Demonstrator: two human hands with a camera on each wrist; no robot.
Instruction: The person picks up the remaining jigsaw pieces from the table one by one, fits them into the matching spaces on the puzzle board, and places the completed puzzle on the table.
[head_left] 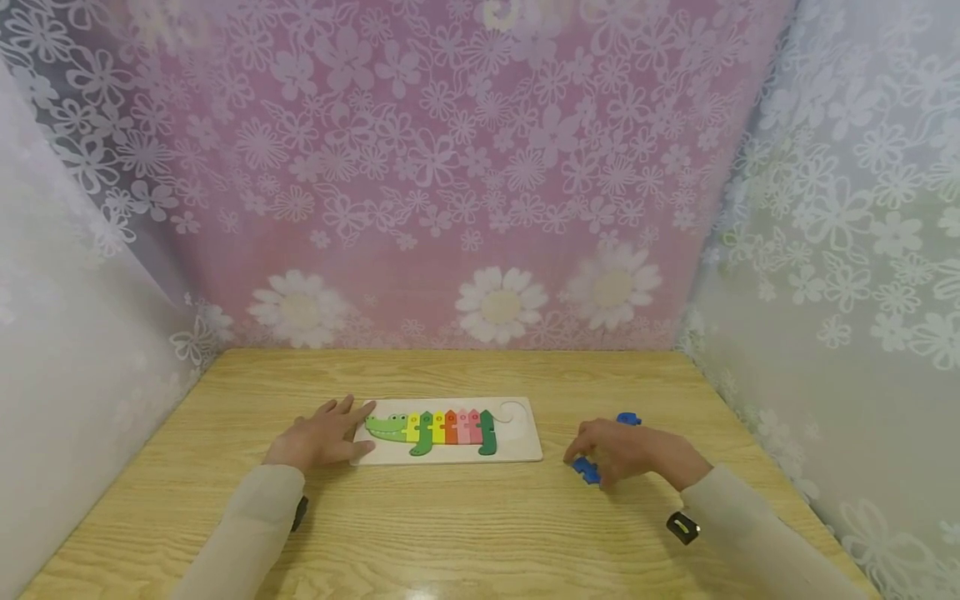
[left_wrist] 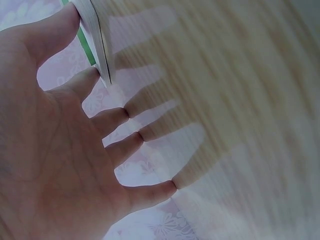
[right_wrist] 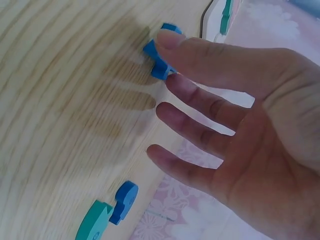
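A pale wooden puzzle board (head_left: 450,457) lies flat on the table with a crocodile (head_left: 386,428) of colored pieces in it. An outlined curl for a tail shows at its right end. My left hand (head_left: 318,437) rests at the board's left edge, fingers spread, with thumb and forefinger touching the board (left_wrist: 95,30). Right of the board, my right hand (head_left: 618,452) pinches a blue puzzle piece (head_left: 586,471) between thumb and forefinger, at or just above the table. In the right wrist view the thumb partly covers this blue piece (right_wrist: 160,65).
Behind the right hand lies another blue piece (head_left: 628,418). The right wrist view shows a teal piece (right_wrist: 94,222) beside that blue piece (right_wrist: 124,201). Flowered cloth (head_left: 465,167) stands behind the wooden table (head_left: 435,533) and along both sides.
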